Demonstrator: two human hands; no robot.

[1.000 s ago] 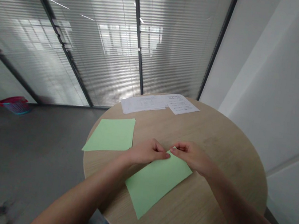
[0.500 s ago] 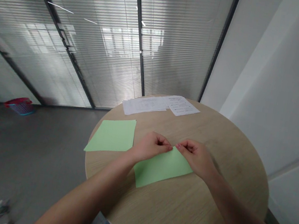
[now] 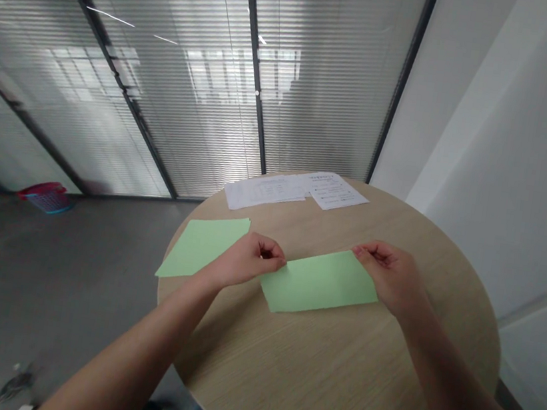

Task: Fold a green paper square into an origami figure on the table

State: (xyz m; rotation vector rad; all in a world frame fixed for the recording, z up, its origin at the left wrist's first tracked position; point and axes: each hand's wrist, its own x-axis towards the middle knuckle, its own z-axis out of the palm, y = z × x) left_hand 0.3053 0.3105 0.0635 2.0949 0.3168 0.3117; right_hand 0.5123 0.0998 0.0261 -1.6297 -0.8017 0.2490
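Basket of red plastic [image 3: 47,195] on the grey floor [image 3: 40,295] at far left, contents too small to tell; round light-wood table [image 3: 331,381] in front of a glass wall with slatted blinds [image 3: 178,85]; near the table's middle lies a pale green rectangular sheet of paper [image 3: 321,283], its left end pinched by the left hand [image 3: 245,263], its far right corner pinched by the right hand [image 3: 389,275]; second pale green sheet [image 3: 200,249] just left; white printed pages [image 3: 296,189] at the far edge.
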